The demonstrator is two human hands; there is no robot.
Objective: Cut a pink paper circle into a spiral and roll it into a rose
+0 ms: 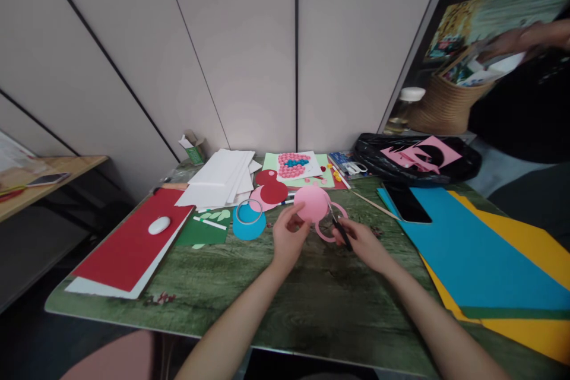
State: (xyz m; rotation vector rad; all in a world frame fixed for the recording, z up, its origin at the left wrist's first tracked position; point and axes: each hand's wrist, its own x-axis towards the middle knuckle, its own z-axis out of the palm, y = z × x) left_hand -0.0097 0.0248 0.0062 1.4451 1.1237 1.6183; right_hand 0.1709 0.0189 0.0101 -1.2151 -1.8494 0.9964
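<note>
My left hand (288, 238) pinches a pink paper circle (312, 202) and holds it up above the green table (312, 303). My right hand (363, 243) grips black scissors (341, 230) whose blades meet the circle's right edge. A curved pink paper strip (327, 231) hangs from the cut below the circle. Just left of my left hand lie a blue paper disc (248, 227) with a clear tape ring (249, 211) on it, and red and pink paper circles (271, 190).
Red and white sheets (129, 249) with a white oval object (159, 225) lie at left, a white paper stack (220, 178) behind. Blue, yellow sheets (481, 249) and a phone (406, 203) lie at right. A black bag (418, 160) holds pink scraps. Another person's hand (529, 35) reaches over a basket (445, 107).
</note>
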